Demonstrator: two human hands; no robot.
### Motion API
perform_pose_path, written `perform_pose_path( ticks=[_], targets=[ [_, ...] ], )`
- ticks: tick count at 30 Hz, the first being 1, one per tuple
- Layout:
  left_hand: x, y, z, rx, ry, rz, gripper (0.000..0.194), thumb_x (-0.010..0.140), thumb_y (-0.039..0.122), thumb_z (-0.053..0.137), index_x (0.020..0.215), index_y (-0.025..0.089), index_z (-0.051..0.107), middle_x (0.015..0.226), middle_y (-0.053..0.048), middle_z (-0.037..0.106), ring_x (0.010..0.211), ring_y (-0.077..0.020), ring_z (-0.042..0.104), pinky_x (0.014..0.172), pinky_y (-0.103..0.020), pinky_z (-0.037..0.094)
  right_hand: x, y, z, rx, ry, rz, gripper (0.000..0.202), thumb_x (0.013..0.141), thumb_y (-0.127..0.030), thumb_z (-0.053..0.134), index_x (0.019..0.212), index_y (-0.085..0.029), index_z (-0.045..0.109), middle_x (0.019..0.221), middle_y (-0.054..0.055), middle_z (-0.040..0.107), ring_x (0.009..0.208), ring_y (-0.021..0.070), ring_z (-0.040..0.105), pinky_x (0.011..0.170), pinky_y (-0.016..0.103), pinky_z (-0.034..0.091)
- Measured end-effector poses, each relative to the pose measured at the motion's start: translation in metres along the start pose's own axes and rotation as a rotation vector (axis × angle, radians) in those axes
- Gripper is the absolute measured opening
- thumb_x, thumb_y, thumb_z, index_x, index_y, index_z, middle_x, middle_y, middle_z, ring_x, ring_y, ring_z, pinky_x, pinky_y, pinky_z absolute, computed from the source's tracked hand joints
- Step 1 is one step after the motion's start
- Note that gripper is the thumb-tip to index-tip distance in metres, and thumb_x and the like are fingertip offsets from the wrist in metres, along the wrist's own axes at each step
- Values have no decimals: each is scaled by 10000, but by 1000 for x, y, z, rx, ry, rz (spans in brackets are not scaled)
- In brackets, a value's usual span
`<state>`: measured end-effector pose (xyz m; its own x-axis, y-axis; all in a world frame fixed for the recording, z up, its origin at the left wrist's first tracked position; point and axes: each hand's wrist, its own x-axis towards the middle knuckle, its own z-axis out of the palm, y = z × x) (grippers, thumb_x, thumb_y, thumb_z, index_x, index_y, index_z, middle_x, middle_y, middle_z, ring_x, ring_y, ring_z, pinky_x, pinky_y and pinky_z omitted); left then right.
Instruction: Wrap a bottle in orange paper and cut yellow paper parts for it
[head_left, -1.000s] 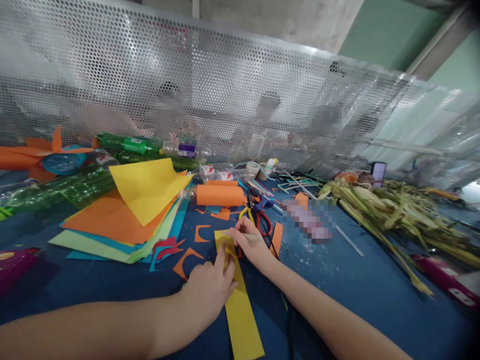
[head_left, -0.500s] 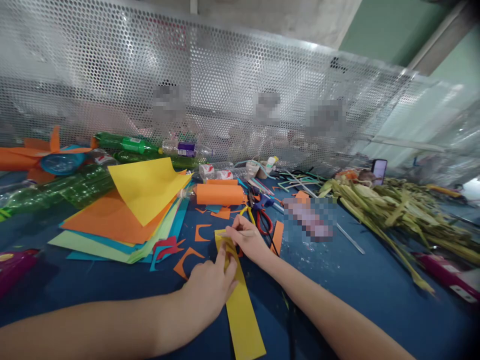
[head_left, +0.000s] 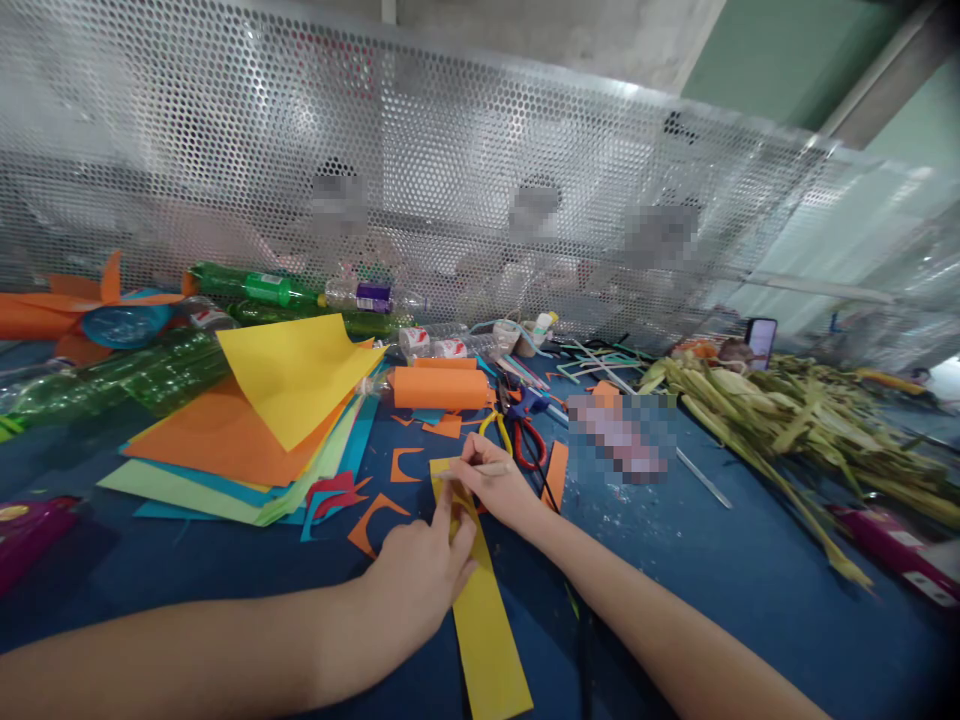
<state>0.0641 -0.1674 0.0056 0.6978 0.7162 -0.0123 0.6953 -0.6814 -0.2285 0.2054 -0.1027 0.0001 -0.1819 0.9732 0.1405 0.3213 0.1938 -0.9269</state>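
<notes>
A long yellow paper strip [head_left: 491, 630] lies on the blue table, running from the middle toward me. My left hand [head_left: 424, 565] rests on it with fingers apart, the index finger stretched toward its far end. In my right hand [head_left: 491, 480] a slim pale pencil [head_left: 491, 468] is pinched in a writing grip. Its tip is at the far end of the strip, close to my left index fingertip. Orange paper offcuts [head_left: 375, 520] lie left of the strip. Scissors with yellow handles [head_left: 496, 430] and a red-handled tool [head_left: 532, 445] are just beyond my right hand.
Stacked coloured paper [head_left: 225, 430] lies left, near plastic bottles [head_left: 150, 370]. An orange paper-wrapped bottle [head_left: 440, 388] lies ahead. Dry husks [head_left: 772, 420] spread at right. Magenta glue guns flank both sides, one at left [head_left: 34, 540]. A perforated metal screen [head_left: 450, 170] stands behind.
The pencil tip has shifted slightly at the strip's far end, with a small movement of my right hand. My left hand and the strip stay almost in place.
</notes>
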Motion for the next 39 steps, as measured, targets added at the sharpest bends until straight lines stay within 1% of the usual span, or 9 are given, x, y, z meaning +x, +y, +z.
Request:
perform_pose_path(
  ticks=[3,8,13,17,22,26,30,35,39],
  targets=[
    [0,0,2,3,17,6,434,882,272,379,1294,133,396,1328,-275,361,641,-236,638,421,-328,486,-1,0,0,-16,10,5,210,757,-274,519,636,-219,356,511,-81,375,451,84,327,440,213,268],
    [0,1,-4,-18,-1,-33,455,894,305,367,1319,143,360,1337,-282,350,580,-209,629,425,-337,492,-1,1,1,-6,28,7,209,744,-271,524,630,-220,356,516,-79,357,455,84,304,431,213,253],
    [0,1,-3,-54,-10,-37,442,890,301,404,1303,147,375,1323,-271,375,642,-194,640,495,-307,507,0,1,1,14,19,1,225,754,-266,524,629,-221,343,505,-85,352,454,83,300,430,209,245],
    [1,1,-2,-27,-7,-22,451,893,303,382,1317,152,353,1330,-265,370,641,-212,641,466,-320,504,-1,-2,1,33,5,1,224,758,-265,523,633,-220,343,511,-87,360,455,81,303,433,211,245],
    [2,2,-1,-20,-12,-46,469,897,334,373,1327,151,335,1333,-275,362,583,-189,628,467,-322,493,-1,-3,1,34,21,-11,231,749,-272,534,630,-220,344,513,-92,327,446,79,275,430,220,228],
    [1,1,2,-17,4,-28,451,888,306,391,1307,141,364,1323,-272,375,592,-191,625,463,-316,485,0,2,1,23,37,-59,227,775,-309,518,648,-222,351,533,-87,336,461,85,284,447,225,248],
    [1,0,3,-35,2,-9,428,886,278,389,1286,125,396,1317,-276,377,592,-188,620,457,-310,473,0,1,1,-6,65,-54,235,774,-323,517,649,-225,344,538,-83,336,469,91,291,456,231,263],
    [0,1,6,-73,35,-1,414,896,259,371,1284,117,403,1303,-281,384,705,-239,634,469,-316,473,-3,-6,2,-38,103,-47,235,784,-319,499,644,-226,335,541,-79,312,478,96,283,462,238,261],
    [0,1,9,-63,23,-30,424,884,284,399,1273,118,416,1329,-296,342,656,-230,628,458,-327,471,-4,-4,2,-62,116,-54,237,794,-314,493,646,-224,330,550,-78,302,485,96,276,464,237,258]
  ],
)
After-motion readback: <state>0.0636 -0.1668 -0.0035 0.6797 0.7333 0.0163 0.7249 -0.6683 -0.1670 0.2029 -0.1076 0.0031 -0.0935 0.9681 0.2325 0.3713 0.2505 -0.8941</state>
